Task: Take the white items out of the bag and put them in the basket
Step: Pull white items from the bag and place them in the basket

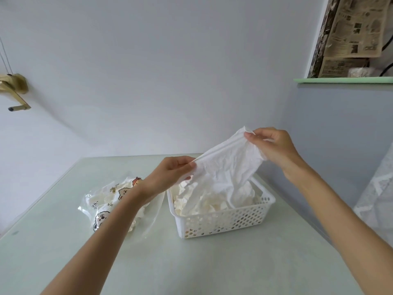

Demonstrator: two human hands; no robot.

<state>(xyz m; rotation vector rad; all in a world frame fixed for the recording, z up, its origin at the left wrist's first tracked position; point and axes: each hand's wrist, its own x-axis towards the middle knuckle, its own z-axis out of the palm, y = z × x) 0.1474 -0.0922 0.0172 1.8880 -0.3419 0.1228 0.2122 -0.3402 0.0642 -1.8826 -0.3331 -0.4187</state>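
Both hands are engaged on one white cloth (227, 167), held stretched in the air above the basket (223, 220). Left hand (170, 173) pinches the cloth's lower corner between thumb and curled fingers; right hand (270, 145) pinches the upper corner, higher and toward 2 o'clock from the left. The cloth hangs slack between them, and its lower end trails down into the basket, where it appears to touch the contents.

Basket: white, perforated, standing on the desk (191, 269). It already holds a heap of crumpled white items (212, 204).

Bag (112, 201): clear plastic with cartoon prints, lying on the desk just beside the basket at 9 o'clock from it, partly behind the left forearm. More white items show inside it, so the task is judged part done.

Step in hand, as judged: placing one item that is already out of the bag.

Next move calls for lowering both hands over the basket and releasing both corners so the cloth settles inside the walls, not draped over the rim. The left hand would then be free to go to the bag.
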